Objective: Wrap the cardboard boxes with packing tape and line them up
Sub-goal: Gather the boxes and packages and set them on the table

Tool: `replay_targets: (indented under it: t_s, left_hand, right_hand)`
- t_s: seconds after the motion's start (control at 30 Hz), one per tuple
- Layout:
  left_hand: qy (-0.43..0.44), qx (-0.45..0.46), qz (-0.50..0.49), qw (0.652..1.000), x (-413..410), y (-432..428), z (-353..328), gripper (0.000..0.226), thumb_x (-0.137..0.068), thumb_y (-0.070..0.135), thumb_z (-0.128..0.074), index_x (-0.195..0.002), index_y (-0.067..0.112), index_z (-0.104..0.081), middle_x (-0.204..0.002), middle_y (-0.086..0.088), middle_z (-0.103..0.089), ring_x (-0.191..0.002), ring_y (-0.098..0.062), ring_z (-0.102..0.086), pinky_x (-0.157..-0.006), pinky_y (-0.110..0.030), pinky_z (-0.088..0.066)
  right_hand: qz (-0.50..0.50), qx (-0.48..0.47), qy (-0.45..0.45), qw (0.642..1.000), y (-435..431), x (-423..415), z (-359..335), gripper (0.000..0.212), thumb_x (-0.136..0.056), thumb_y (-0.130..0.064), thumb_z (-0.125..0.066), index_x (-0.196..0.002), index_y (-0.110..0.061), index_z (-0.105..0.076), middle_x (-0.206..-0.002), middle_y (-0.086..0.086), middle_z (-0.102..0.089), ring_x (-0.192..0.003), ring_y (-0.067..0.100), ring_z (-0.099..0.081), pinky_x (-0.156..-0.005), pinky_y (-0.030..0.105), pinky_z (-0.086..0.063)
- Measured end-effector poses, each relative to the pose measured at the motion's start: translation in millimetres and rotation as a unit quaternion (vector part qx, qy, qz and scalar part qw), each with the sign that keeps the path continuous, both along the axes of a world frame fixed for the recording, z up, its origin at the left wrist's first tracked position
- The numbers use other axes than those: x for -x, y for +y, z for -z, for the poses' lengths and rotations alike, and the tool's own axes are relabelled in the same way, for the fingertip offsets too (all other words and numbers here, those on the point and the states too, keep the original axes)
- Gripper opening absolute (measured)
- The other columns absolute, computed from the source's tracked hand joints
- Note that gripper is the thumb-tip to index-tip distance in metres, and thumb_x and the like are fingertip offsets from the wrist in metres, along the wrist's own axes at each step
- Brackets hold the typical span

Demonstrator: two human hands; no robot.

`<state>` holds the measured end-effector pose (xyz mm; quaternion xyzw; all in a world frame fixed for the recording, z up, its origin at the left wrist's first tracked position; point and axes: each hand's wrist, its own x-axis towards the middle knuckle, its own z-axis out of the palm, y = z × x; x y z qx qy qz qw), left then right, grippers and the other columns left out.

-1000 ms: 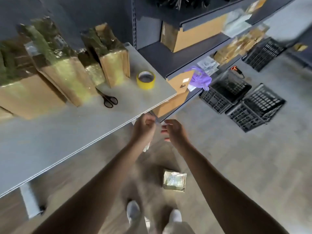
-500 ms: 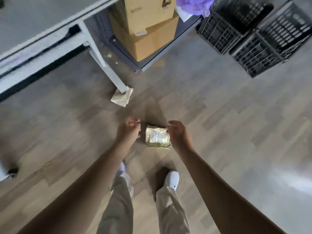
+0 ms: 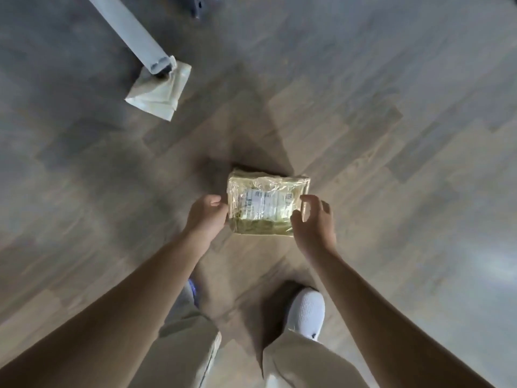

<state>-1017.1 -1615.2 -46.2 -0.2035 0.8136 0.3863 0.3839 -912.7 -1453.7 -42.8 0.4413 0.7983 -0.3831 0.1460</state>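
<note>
A small cardboard box (image 3: pixel 267 203) wrapped in shiny clear tape, with a white label on top, lies on the wooden floor between my hands. My left hand (image 3: pixel 205 217) is curled against the box's left edge, thumb on top, gripping that side. My right hand (image 3: pixel 313 219) hovers at the box's right edge with its fingers spread and bent, thumb near the lower right corner; it does not plainly hold the box.
A grey table leg (image 3: pixel 134 32) stands at the upper left with a folded piece of wrapping (image 3: pixel 159 92) under its foot. My white shoe (image 3: pixel 306 310) and beige trousers (image 3: pixel 193 348) are just below the box. Wooden floor lies all around.
The view has dropped from the tabletop to the floor. Both hands have come down to the wrapped box and now sit at its left and right sides.
</note>
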Motion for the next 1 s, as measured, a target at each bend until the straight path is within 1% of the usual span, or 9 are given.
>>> replay_targets:
  t_s: [0.07, 0.17, 0.27, 0.4, 0.6, 0.73, 0.83, 0.9, 1.0]
  left_hand:
    - [-0.007, 0.013, 0.026, 1.0, 1.3, -2.6, 33.5, 0.026, -0.09, 0.005, -0.049, -0.112, 0.004, -0.063, -0.107, -0.008, -0.057, -0.101, -0.026, -0.056, -0.093, -0.045, -0.051]
    - [-0.035, 0.013, 0.066, 0.997, 5.4, -4.1, 72.7, 0.012, -0.089, 0.01, -0.05, -0.088, 0.014, -0.062, -0.09, -0.003, -0.059, -0.084, -0.02, -0.056, -0.087, -0.046, -0.051]
    - [-0.09, -0.043, 0.084, 0.991, 3.6, -2.2, 90.3, 0.032, -0.088, 0.011, -0.052, -0.118, 0.022, -0.057, -0.103, 0.002, -0.061, -0.086, -0.01, -0.057, -0.072, -0.031, -0.049]
    - [-0.072, -0.072, 0.02, 0.995, -1.5, -3.8, 69.1, 0.039, -0.087, 0.007, -0.053, -0.123, 0.021, -0.055, -0.105, 0.002, -0.065, -0.092, -0.015, -0.062, -0.071, -0.03, -0.051]
    - [0.004, -0.08, -0.056, 0.995, -2.0, -29.5, -59.2, 0.021, -0.091, 0.029, -0.061, -0.11, 0.021, -0.059, -0.108, 0.003, -0.065, -0.095, -0.014, -0.063, -0.075, -0.032, -0.052]
    - [0.06, -0.073, -0.079, 0.992, 6.9, -50.4, -180.5, 0.02, -0.094, 0.043, -0.054, -0.105, 0.026, -0.057, -0.096, 0.012, -0.063, -0.081, -0.002, -0.06, -0.058, -0.02, -0.041]
    - [0.094, -0.104, -0.112, 0.984, 8.1, -68.4, -275.9, 0.012, -0.092, 0.044, -0.057, -0.092, 0.032, -0.059, -0.095, 0.015, -0.066, -0.087, 0.0, -0.061, -0.067, -0.023, -0.046]
    - [0.134, -0.114, -0.117, 0.977, 6.5, -81.8, -338.3, 0.006, -0.086, 0.044, -0.066, -0.087, 0.04, -0.062, -0.095, 0.012, -0.069, -0.089, 0.0, -0.062, -0.079, -0.029, -0.051]
    - [0.2, -0.13, -0.095, 0.967, -2.9, -105.8, -426.9, 0.037, -0.069, 0.036, -0.082, -0.094, 0.055, -0.063, -0.098, 0.015, -0.071, -0.092, 0.0, -0.065, -0.081, -0.026, -0.053]
  right_hand:
    - [-0.007, -0.01, -0.005, 1.0, 6.1, 1.9, 30.1, 0.039, -0.09, -0.021, -0.052, -0.128, -0.024, -0.047, -0.133, 0.003, -0.047, -0.11, 0.021, -0.049, -0.079, 0.028, -0.035]
    - [0.001, 0.014, -0.026, 1.0, 12.5, 9.2, 69.2, 0.031, -0.09, -0.018, -0.054, -0.119, -0.022, -0.043, -0.115, 0.003, -0.055, -0.085, 0.016, -0.049, -0.063, 0.025, -0.032]
    - [0.031, 0.031, -0.008, 0.999, 11.7, 14.1, 86.3, 0.03, -0.091, -0.019, -0.058, -0.108, -0.029, -0.035, -0.094, -0.009, -0.054, -0.069, 0.0, -0.048, -0.048, 0.018, -0.029]
    - [0.029, 0.013, 0.019, 0.999, 1.5, 19.5, 62.1, 0.029, -0.092, -0.023, -0.058, -0.104, -0.033, -0.034, -0.081, -0.017, -0.052, -0.068, -0.004, -0.049, -0.046, 0.017, -0.03]
    - [-0.028, 0.007, 0.061, 0.998, -10.4, 50.9, -57.4, 0.02, -0.096, -0.027, -0.051, -0.112, -0.035, -0.042, -0.103, -0.001, -0.055, -0.075, 0.01, -0.053, -0.055, 0.022, -0.037]
    - [-0.105, -0.024, 0.092, 0.99, -26.6, 81.7, -171.0, 0.032, -0.095, -0.02, -0.052, -0.127, -0.021, -0.048, -0.133, 0.004, -0.039, -0.089, 0.011, -0.044, -0.067, 0.024, -0.043]
    - [-0.162, -0.003, 0.111, 0.981, -43.3, 97.7, -258.9, 0.037, -0.098, -0.022, -0.047, -0.133, -0.013, -0.043, -0.145, 0.004, -0.027, -0.095, 0.014, -0.046, -0.078, 0.037, -0.056]
    - [-0.203, 0.0, 0.122, 0.972, -55.2, 109.0, -314.9, 0.039, -0.1, -0.026, -0.044, -0.136, -0.011, -0.042, -0.146, 0.005, -0.028, -0.095, 0.015, -0.048, -0.079, 0.032, -0.054]
    - [-0.256, 0.021, 0.092, 0.962, -73.0, 123.8, -394.3, 0.039, -0.102, -0.032, -0.04, -0.133, -0.012, -0.048, -0.14, 0.013, -0.04, -0.106, 0.029, -0.053, -0.08, 0.029, -0.04]
